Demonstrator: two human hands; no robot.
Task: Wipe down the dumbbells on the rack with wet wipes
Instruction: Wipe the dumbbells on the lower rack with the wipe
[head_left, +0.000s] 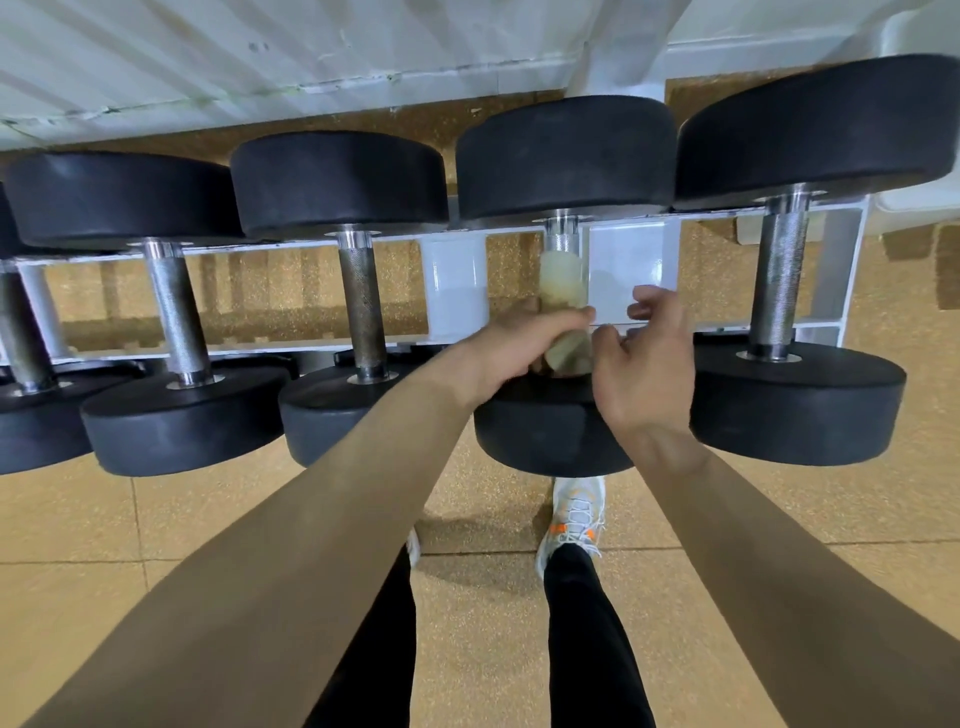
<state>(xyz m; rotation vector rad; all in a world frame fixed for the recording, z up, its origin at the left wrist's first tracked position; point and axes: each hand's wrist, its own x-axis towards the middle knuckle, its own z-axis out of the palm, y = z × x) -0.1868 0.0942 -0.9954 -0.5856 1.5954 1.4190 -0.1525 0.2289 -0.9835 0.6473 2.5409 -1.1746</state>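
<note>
Wet wipe (558, 275) around dumbbell handle (561, 240), in left hand (519, 348)

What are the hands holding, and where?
The left hand grips the wet wipe wrapped round the dumbbell handle. The right hand seems to hold nothing.

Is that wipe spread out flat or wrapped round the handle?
Wrapped. The wipe bunches round the handle, and the left hand grips over it; bare metal shows only above.
</note>
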